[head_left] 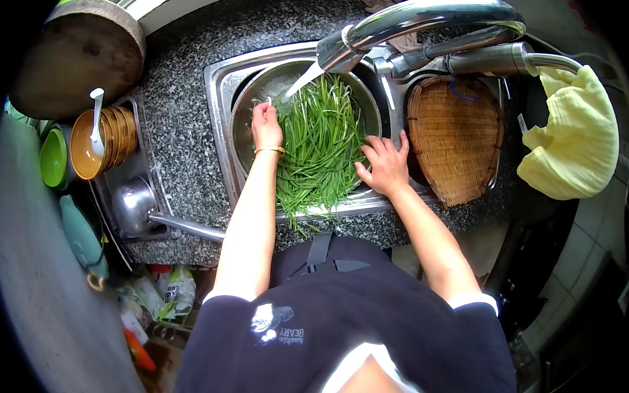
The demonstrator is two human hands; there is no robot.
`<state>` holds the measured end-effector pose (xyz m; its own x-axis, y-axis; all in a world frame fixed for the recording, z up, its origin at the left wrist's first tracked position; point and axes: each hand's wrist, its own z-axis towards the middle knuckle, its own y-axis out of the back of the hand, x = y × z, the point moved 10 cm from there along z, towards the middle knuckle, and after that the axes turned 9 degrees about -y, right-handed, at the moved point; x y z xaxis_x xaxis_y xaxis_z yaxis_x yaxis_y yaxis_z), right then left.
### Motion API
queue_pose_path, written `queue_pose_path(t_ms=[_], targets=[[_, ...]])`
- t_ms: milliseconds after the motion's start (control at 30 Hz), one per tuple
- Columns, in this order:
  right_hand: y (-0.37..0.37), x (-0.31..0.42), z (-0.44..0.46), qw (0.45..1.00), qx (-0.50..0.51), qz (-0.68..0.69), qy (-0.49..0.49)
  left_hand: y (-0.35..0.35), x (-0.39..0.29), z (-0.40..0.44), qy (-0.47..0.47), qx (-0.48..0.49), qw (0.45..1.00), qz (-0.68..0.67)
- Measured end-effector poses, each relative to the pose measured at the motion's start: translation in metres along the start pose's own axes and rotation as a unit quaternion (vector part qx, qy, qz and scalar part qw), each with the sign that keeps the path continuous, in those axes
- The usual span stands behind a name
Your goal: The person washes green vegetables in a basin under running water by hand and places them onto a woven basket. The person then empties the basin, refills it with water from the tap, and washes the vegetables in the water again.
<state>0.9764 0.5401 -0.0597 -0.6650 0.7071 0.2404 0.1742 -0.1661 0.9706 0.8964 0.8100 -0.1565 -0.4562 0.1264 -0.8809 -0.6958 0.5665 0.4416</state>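
Long green leafy stalks [320,141] lie heaped in a round metal basin [244,118] in the left bowl of the steel sink [218,89]. Water runs from the faucet [340,52] into the basin. My left hand [266,127] is over the basin's left side, left of the stalks, its fingers closed on something small and whitish that I cannot make out. At the basin's right rim, my right hand [385,163] has its fingers spread, the fingertips near the edge of the stalks, holding nothing.
A woven basket [455,139] sits in the right sink bowl. A yellow cloth [576,133] hangs at the right. To the left are stacked brown bowls [91,147] with a white spoon [97,123], a green bowl [53,157], a metal ladle [134,205] and a round wooden board [84,57].
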Motion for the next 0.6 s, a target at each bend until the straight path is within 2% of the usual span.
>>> queue_pose_path(t_ms=[100,200,267,367,500,600], targets=[[0.0,0.0,0.0,1.0,-0.005,0.002,0.001,-0.008,0.006,0.005,-0.015,0.022,1.0,0.015],[0.001,0.001,0.0,1.0,-0.007,0.001,0.001,-0.01,-0.001,0.008,-0.062,0.022,0.993,0.095],[0.001,0.001,0.0,1.0,-0.008,-0.001,0.002,-0.01,-0.002,0.007,-0.024,0.039,0.981,0.189],[0.0,0.001,0.0,1.0,-0.001,-0.004,-0.003,-0.008,-0.013,0.001,0.015,0.046,0.974,0.22],[0.001,0.0,0.001,1.0,0.001,-0.006,-0.005,-0.007,-0.006,0.002,-0.003,0.019,0.987,0.16],[0.0,0.0,0.001,1.0,0.003,-0.004,-0.005,0.0,-0.011,-0.001,-0.052,0.006,0.992,0.115]])
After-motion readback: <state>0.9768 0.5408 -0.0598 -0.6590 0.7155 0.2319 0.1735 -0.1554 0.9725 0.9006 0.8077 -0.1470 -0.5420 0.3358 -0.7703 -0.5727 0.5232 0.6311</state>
